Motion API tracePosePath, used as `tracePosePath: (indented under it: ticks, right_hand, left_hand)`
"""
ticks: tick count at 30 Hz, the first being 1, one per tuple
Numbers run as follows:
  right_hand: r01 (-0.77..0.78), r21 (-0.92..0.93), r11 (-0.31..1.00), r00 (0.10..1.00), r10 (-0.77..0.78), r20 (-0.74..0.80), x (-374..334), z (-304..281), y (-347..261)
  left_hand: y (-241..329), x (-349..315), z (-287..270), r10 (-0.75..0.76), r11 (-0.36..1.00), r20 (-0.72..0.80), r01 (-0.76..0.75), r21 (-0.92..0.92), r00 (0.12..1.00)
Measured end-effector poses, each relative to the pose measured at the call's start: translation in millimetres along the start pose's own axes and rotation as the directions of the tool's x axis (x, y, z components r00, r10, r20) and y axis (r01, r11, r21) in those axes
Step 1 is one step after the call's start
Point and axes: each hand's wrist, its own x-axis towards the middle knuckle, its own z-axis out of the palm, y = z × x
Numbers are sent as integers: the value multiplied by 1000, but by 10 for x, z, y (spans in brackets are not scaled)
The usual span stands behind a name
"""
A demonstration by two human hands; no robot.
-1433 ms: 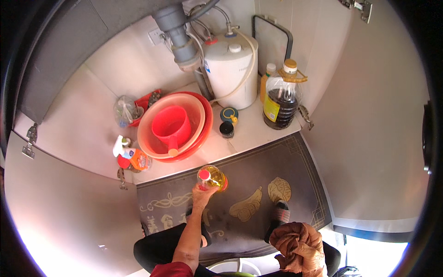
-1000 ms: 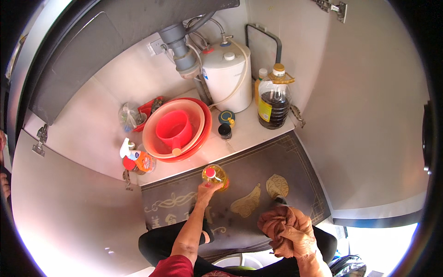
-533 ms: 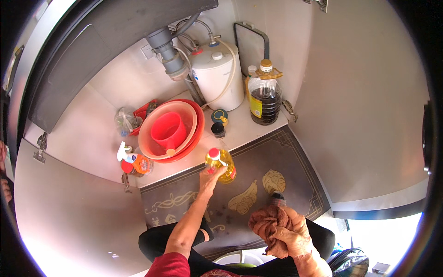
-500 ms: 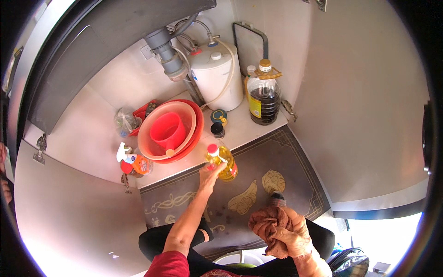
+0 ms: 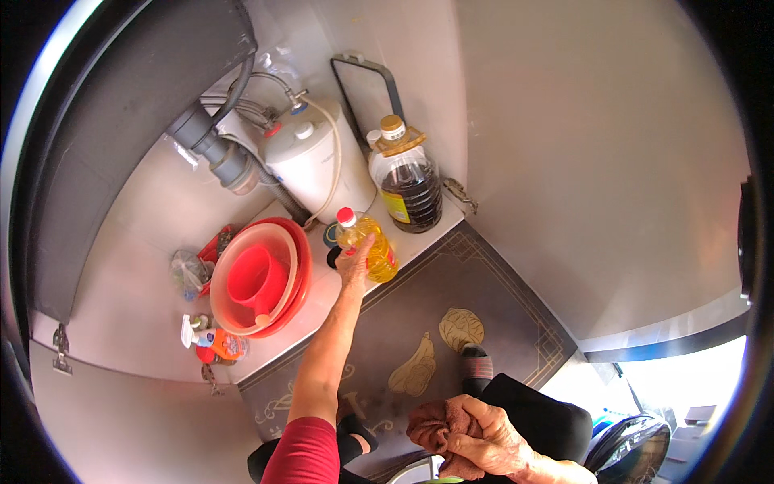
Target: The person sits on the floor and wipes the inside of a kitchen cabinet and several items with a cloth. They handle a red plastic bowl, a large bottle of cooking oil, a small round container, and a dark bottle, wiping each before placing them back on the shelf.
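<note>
My left hand (image 5: 353, 262) is wrapped round a clear bottle of yellow oil (image 5: 380, 252) with a red cap. The bottle leans slightly and is over the front edge of the cabinet floor; whether its base touches down I cannot tell. Just left of that hand, a small black cup (image 5: 333, 257) and a blue-green container (image 5: 330, 235) are partly hidden. Closer to me, my right hand (image 5: 493, 440) grips a crumpled brown cloth (image 5: 435, 425) above my lap. Behind the oil bottle stands a large jug of dark liquid (image 5: 409, 194) with a tan cap and handle.
Nested red and pink basins (image 5: 302, 294) hold a red dipper (image 5: 256, 278). Left of them are a spray bottle (image 5: 219, 340) and a plastic bag (image 5: 189, 273). A white water heater (image 5: 314, 165) and grey drainpipe (image 5: 218, 153) stand behind. A patterned mat (image 5: 516, 323) covers the floor; an open cabinet door (image 5: 613, 161) is at right.
My left arm has reached farther into the cabinet, carrying the oil bottle from over the mat toward the dark jug. My right hand keeps hold of the cloth. The view has shifted and turned.
</note>
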Motion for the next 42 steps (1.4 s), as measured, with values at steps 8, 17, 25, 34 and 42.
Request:
tracePosePath:
  ticks: [8,17,25,34,42]
  right_hand:
    - [-4,178,984,999,-4,47,22,-12,-168]
    - [15,208,978,999,-22,31,4,27,-199]
    - [147,224,963,989,-147,-15,-6,26,-106]
    - [244,199,949,970,-240,-44,-61,-220,-184]
    - [335,170,927,937,-308,-165,-86,-327,-275]
  left_hand:
    - [39,446,-176,-34,982,-101,52,182,994]
    - [128,268,-86,628,697,54,-592,404,776]
    - [850,174,1297,-138,929,391,256,-269,910]
    - [760,416,1943,-41,649,390,321,-690,920]
    - [1178,129,1815,-136,828,425,338,-448,895]
